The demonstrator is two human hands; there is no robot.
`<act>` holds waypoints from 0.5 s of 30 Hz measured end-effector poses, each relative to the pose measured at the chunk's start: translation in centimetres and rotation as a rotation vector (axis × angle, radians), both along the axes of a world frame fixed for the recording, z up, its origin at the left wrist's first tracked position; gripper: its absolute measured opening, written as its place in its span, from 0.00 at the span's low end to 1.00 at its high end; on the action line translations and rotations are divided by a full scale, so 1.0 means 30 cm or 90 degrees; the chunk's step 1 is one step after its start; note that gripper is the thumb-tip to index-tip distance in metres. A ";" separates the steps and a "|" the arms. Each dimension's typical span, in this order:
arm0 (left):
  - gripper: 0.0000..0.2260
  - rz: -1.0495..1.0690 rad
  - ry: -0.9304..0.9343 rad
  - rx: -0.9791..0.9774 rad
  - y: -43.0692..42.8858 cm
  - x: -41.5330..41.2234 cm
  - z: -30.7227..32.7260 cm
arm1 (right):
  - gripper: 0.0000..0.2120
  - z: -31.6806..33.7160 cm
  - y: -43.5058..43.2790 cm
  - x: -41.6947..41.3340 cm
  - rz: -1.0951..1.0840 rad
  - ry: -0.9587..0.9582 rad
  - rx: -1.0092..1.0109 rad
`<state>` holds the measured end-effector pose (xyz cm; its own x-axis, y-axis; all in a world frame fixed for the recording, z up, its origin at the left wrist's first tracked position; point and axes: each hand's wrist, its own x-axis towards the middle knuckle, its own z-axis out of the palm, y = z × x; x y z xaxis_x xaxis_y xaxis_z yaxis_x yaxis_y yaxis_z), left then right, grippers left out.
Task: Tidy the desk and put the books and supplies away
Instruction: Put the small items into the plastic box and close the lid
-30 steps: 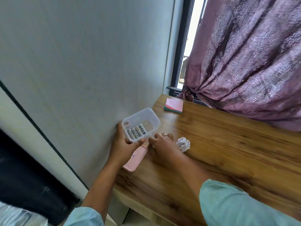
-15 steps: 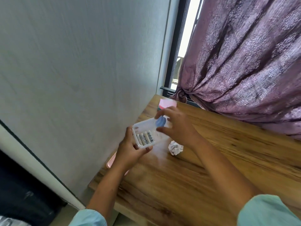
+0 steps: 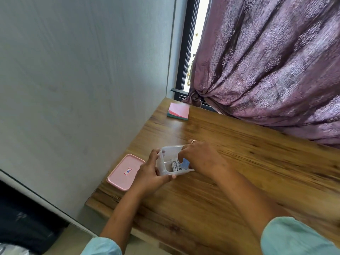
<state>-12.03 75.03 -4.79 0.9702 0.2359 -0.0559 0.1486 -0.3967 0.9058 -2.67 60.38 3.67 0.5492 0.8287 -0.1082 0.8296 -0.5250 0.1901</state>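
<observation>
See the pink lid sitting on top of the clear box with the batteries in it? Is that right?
Not quite. The pink lid is off the clear box. It lies flat on the desk beside the box, next to the wall, as the head view shows. The batteries are in the box, as you said.

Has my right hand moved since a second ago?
Yes. The right hand lay on the desk right beside the pink lid; now it is farther from the lid, away from the wall, fingers inside the clear container the left hand holds.
</observation>
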 end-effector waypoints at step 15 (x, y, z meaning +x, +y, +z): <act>0.29 -0.016 -0.045 -0.059 -0.093 -0.027 0.005 | 0.18 0.030 -0.040 -0.019 -0.098 0.092 -0.061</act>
<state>-12.85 72.23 -4.63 0.9780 0.2084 -0.0080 0.0746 -0.3138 0.9466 -3.24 59.18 4.58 0.6418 0.7183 -0.2687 0.7631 -0.6329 0.1307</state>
